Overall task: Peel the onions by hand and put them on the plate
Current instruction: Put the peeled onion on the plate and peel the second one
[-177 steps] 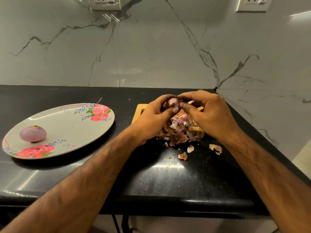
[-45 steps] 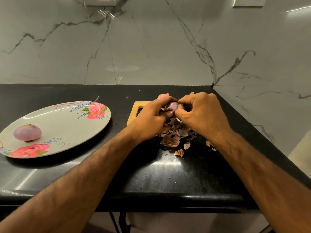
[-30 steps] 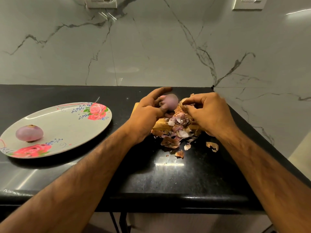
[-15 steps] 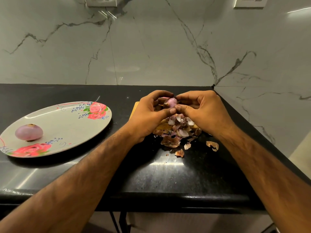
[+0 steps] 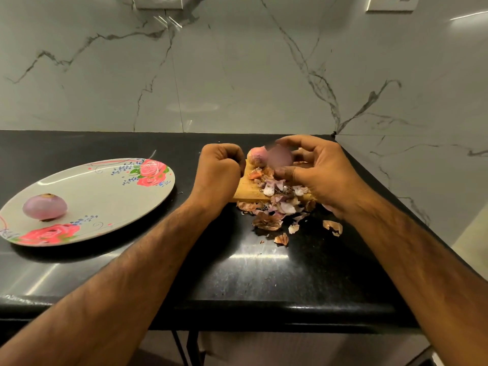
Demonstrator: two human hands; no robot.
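A blurred round purple onion (image 5: pixel 280 157) is gripped by the curled right hand (image 5: pixel 322 174) above the yellow wooden chopping board (image 5: pixel 244 192), likely so papery skins (image 5: pixel 274 207) fall there. Left of the board, the left hand (image 5: pixel 220 167) is fisted, seemingly empty.

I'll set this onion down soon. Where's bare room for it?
Most of the plate is bare, from the peeled onion at its left to its right rim. The cutting board and counter before it are crowded with skins.
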